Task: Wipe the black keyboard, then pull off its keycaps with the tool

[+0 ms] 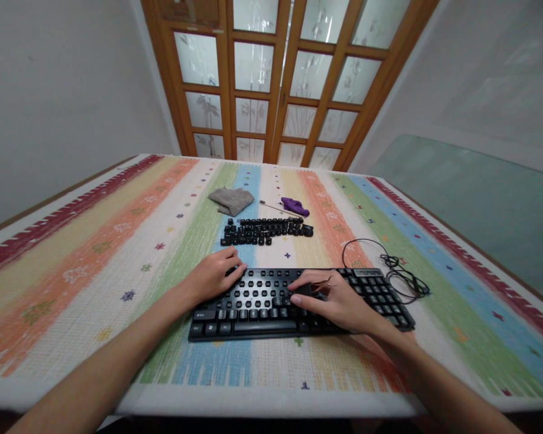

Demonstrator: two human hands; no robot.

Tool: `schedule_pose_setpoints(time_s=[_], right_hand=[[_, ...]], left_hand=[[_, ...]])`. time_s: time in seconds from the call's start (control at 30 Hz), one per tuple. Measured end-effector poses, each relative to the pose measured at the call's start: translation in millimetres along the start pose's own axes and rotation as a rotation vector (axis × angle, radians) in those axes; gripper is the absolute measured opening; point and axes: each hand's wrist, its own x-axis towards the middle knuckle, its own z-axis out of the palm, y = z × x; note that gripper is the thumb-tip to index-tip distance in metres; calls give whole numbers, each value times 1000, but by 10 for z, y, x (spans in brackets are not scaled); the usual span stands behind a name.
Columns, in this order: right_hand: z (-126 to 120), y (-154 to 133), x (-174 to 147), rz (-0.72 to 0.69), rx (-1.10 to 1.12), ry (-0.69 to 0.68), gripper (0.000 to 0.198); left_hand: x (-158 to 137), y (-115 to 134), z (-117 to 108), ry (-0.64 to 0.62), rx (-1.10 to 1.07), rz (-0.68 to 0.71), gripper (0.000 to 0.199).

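Observation:
A black keyboard [265,327] lies flat on the table, with bare switch stems showing across much of its letter area. My left hand [217,271] grips its upper left edge, fingers curled and thumb on the top row. Over the right of the letter area, my right hand [339,301] pinches what looks like a keycap puller [326,283], a dark piece with thin brownish wires. The fingers partly hide it and the keys below. Beyond the keyboard, loose black keycaps [266,230] sit in rough rows.
Behind the keycaps are a folded grey cloth [231,201], a thin stick-like tool [280,208] and a small purple cloth item [295,207]. The keyboard's cable [405,280] lies coiled at the right. A striped tablecloth [117,265] covers the table; glass-paned doors [253,78] stand behind.

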Motion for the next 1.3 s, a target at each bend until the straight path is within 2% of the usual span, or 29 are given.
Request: schedule_pose_setpoints(time_s=[0.2, 0.37, 0.47, 0.6, 0.67, 0.9, 1.0, 1.13, 1.3], right_hand=[[128, -74, 128, -48, -43, -58, 24], [216, -279, 210, -278, -325, -184, 24], [202, -314, 302, -267, -381, -220, 25], [147, -204, 466, -7, -296, -143, 30], [126, -135, 523, 50, -259, -72, 35], [10, -73, 511, 49, -40, -59, 32], [-72, -46, 453, 30, 47, -30, 31], [-140, 18, 343, 4, 146, -6, 31], [-135, 18, 239, -137, 234, 11, 26]], left_hand=[[-2, 10, 3, 1, 20, 1, 32], [-2, 5, 11, -6, 49, 2, 32], [-8, -1, 12, -7, 57, 7, 30], [-5, 2, 5, 2, 50, 15, 30], [-1, 9, 2, 10, 37, 19, 30], [0, 3, -4, 10, 26, 17, 31], [6, 38, -43, 54, -17, 19, 27], [59, 262, -115, 81, -217, -40, 19], [173, 628, -68, 48, -469, -93, 27]])
